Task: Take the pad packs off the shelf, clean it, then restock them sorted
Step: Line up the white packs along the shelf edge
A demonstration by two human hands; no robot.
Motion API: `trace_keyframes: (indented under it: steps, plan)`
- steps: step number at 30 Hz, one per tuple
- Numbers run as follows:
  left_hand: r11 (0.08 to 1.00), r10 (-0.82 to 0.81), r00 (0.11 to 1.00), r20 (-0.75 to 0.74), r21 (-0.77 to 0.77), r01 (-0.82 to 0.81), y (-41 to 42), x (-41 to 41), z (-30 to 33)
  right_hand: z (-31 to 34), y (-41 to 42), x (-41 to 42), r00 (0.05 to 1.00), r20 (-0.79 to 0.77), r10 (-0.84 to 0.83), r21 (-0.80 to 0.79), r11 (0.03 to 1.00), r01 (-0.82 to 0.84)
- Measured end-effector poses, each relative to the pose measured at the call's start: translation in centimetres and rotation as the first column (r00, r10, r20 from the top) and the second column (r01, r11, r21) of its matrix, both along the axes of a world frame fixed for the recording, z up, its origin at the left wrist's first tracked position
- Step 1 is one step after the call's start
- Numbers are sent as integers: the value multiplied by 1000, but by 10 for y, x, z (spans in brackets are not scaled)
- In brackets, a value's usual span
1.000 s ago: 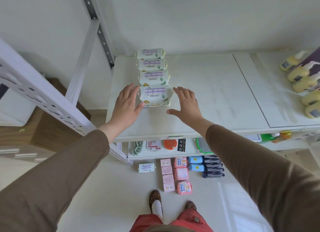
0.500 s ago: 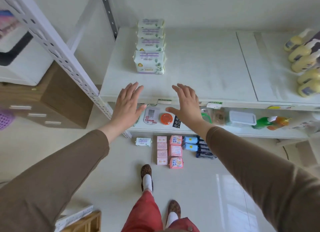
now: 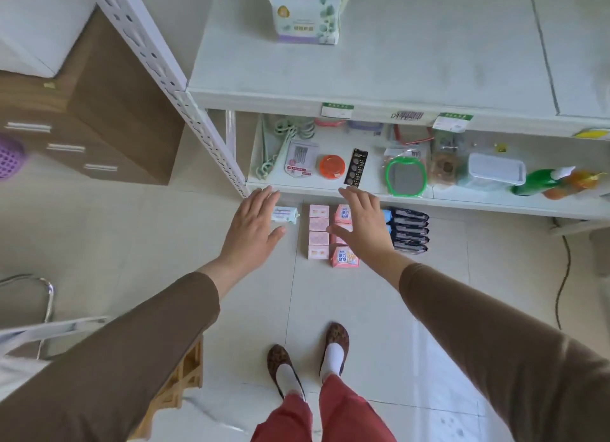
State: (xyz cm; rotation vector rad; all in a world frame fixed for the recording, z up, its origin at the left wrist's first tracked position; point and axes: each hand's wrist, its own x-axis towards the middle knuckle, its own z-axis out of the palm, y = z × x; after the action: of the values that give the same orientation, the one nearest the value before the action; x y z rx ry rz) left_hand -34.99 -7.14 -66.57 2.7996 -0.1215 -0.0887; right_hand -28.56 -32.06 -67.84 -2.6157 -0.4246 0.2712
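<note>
While both arms reach forward and down, we log the left hand [image 3: 252, 230] and right hand [image 3: 363, 225] flat, fingers straight, holding nothing. One green-and-white pad pack [image 3: 305, 10] stands on the top shelf [image 3: 412, 62]. On the floor [image 3: 231, 309] lie a white pack [image 3: 285, 214], pink packs [image 3: 318, 232] and dark packs [image 3: 411, 232] in rows. The lower shelf [image 3: 330, 185] holds an orange tin [image 3: 331, 167] and a clear lidded box [image 3: 496, 171], contents unclear.
</note>
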Motion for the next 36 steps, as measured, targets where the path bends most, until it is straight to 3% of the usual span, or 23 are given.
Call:
trace_keyframes:
  steps: [12,20,30,36]
  plan:
    - [998,52,983,-174,-24,-57,46,-34,-201,-191,71,-26,992,-110,54,9,999,-54]
    - [992,102,975,-196,-47,-113,54,-15,-346,-327,94,-2,982,-164,97,-13,995,-101]
    - [990,94,967,-237,-80,-116,55,24,-495,-486,65,-1,971,-218,94,-165,978,-131]
    - [996,72,973,-220,-43,-83,62,61,-556,-546,45,0,984,-154,89,-291,948,-131]
